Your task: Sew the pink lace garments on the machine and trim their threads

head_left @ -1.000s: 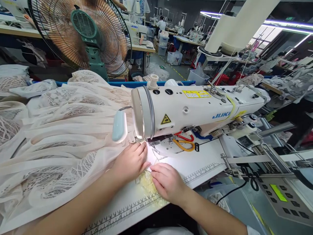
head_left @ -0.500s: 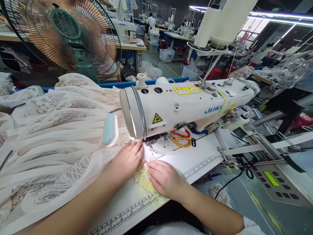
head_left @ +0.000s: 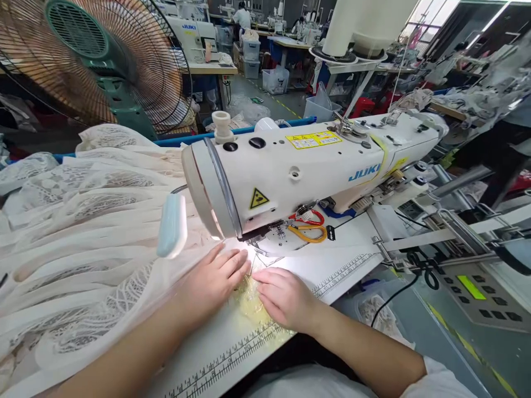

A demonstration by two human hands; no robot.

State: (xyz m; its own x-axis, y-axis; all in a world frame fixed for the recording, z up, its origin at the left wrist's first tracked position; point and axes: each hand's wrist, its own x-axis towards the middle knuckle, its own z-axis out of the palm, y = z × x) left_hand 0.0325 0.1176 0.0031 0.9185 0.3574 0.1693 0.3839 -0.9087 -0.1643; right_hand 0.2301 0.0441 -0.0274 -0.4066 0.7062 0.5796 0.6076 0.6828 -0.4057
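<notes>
Two hands, centre-bottom: left hand (head_left: 213, 282) and right hand (head_left: 286, 298), fingers together, flat on one yellowish lace piece (head_left: 251, 307) under one sewing machine (head_left: 298, 171). Two scissors (head_left: 307, 226) behind, probably.

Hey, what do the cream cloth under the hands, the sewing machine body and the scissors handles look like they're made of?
Cream cloth: thin, sheer woven fabric with openwork lace panels, matte. Sewing machine body: probably painted metal, judging by its smooth, glossy white shell. Scissors handles: likely plastic, one red, one orange, shiny. The left hand and right hand press on the cloth.
</notes>
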